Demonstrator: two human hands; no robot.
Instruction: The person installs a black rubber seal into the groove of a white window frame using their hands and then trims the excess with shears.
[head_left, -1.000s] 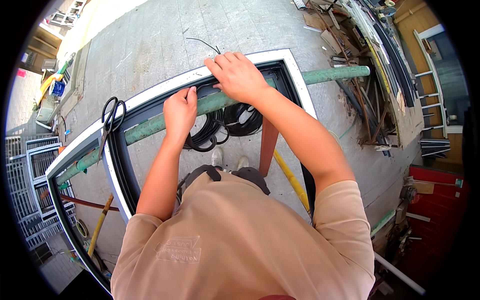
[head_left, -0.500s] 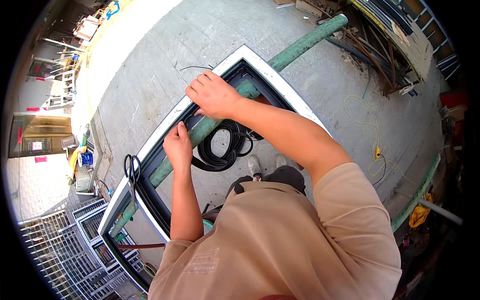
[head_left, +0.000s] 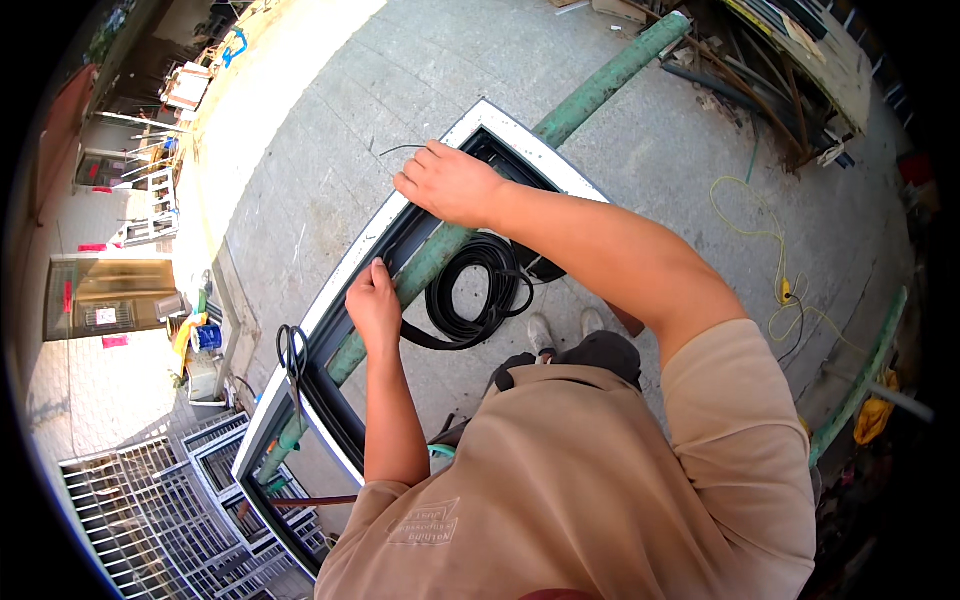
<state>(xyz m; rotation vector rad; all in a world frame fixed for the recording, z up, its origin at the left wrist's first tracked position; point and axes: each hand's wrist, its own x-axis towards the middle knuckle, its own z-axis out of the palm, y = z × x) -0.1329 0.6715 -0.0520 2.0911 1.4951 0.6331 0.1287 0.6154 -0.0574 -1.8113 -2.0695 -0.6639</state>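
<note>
A white metal window frame [head_left: 345, 265] with dark inner channels lies across green poles in front of me. My right hand [head_left: 452, 187] rests on its far left side, fingers curled over the outer rim; what lies under the palm is hidden. Nearer to me, my left hand [head_left: 374, 308] is closed in a pinch with the thumb up, by the channel of the same side. A flat black rubber strip [head_left: 428, 339] runs from behind this hand to a black coil [head_left: 440, 302] below the frame. Black-handled scissors [head_left: 291, 352] lie across the frame, left of my left hand.
A green pole [head_left: 610, 85] passes under the frame and sticks out at the far right. Scrap pieces [head_left: 770, 100] are piled beyond it. A yellow cord [head_left: 778, 235] lies on the concrete at right. Metal grilles [head_left: 150, 500] lie at lower left.
The whole view has shifted, so the frame and both hands appear a little to the right. Both hands keep nearly the same places on the frame.
</note>
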